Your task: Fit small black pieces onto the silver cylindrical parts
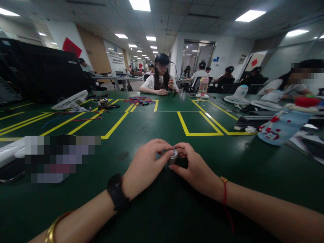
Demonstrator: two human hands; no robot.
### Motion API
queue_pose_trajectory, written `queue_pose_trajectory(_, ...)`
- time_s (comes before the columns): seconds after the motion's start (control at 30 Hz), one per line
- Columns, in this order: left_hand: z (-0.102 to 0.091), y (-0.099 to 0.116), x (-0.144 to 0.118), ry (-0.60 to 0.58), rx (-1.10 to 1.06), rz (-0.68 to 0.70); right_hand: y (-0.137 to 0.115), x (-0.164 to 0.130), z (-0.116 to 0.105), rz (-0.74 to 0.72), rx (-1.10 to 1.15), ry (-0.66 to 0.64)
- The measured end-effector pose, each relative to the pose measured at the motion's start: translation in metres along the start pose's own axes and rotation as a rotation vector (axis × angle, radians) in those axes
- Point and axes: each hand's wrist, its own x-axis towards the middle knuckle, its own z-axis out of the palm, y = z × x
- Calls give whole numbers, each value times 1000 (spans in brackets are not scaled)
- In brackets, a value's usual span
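A: Item one, nearest: the left hand (145, 165) and the right hand (196, 168) are meeting over a small dark cylindrical part with a silvery metal cap (174, 155). State of the fingers?

B: Both sets are pinching narrow around that part; left fingers (164, 158) are pressing its near side, right fingertips are curling over the cap. The part is sitting low on the dark green matted surface (162, 209), centre front.

A: Progress?

B: By my reading, the fitting is under way, not finished: the cap is looking seated, but both hands are gripping it. Whether it is being tightened or loosened, I cannot tell.

A: Room around it?

B: Bare mat is lying on every side of the hands. Left, near: a blurred-out patch. Right, well apart: a pale blue bottle with red markings (280, 126). Beyond, yellow taped lines (202, 134) are marking bays.

A: Farthest entries?

B: A white desk fan (70, 100) at far left, a tangle of coloured cords (139, 100), and a seated person in a white shirt (160, 82) at the far edge.
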Motion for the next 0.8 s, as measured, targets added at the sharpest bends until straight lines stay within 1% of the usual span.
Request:
queue_pose_trajectory(0.1,0,-1,4,82,-24,-30,-2,-1,-4,-6,-31,12)
queue_pose_trajectory(0.17,-1,-9,2,94,-20,-76,-2,-2,-7,-8,-72,24)
queue_pose_trajectory(0.2,0,-14,0,69,-4,-97,-1,-3,-8,-11,-92,29)
queue_pose_trajectory(0.33,12,-29,-7,-112,159,-121,1,-6,-7,-66,-146,57)
queue_pose_trajectory(0.43,17,-32,-9,-156,220,-114,0,-5,-9,-96,-167,47)
queue_pose_trajectory(0.5,10,-32,-11,-156,164,-127,1,-5,-19,-67,-187,79)
queue_pose_trajectory(0.57,-4,-36,-17,-146,87,-175,8,-8,-39,-24,-249,180)
queue_pose_trajectory(0.63,-21,-45,-24,-129,36,-257,22,-18,-67,44,-358,298)
queue_pose_trajectory(0.67,-28,-50,-29,-108,27,-301,32,-27,-83,102,-418,354)
queue_pose_trajectory(0.73,-40,-60,-36,-78,2,-391,56,-48,-118,266,-540,440)
queue_pose_trajectory(0.8,-45,-66,-40,-41,-29,-461,80,-70,-149,421,-621,474)
